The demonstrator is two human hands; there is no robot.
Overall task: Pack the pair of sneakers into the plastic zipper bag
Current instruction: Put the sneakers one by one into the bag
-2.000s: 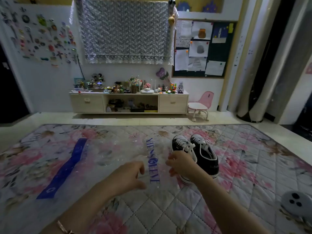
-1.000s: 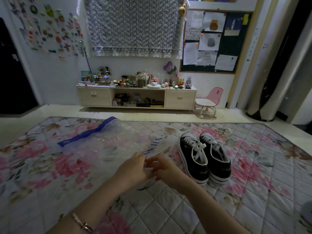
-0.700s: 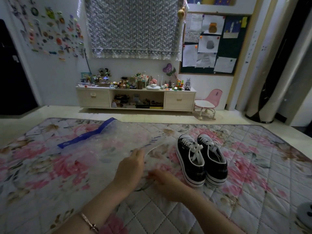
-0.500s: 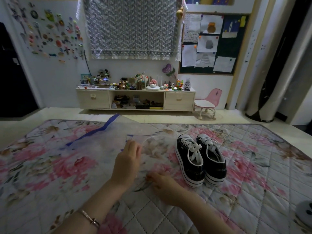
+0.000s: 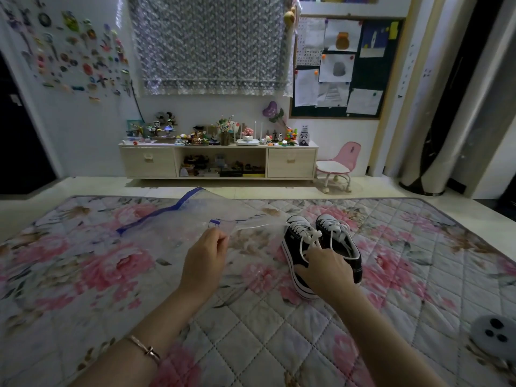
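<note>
A clear plastic zipper bag (image 5: 178,222) with a blue zip strip lies on the floral quilted mat, its near edge lifted off the mat. My left hand (image 5: 205,261) pinches that raised edge between thumb and fingers. Two black sneakers (image 5: 321,244) with white laces and white soles stand side by side just right of the bag, toes pointing away. My right hand (image 5: 328,273) grips both sneakers at their heels, covering the heel ends.
The floral mat (image 5: 83,275) covers the floor around me. A round grey thing with black dots (image 5: 494,329) lies at the right edge. Beyond the mat stand a low cabinet (image 5: 217,162) with trinkets and a small pink chair (image 5: 336,169).
My right hand left the bag's lower edge on the mat and moved right onto the sneakers' heels. My left hand lifted the bag's edge higher.
</note>
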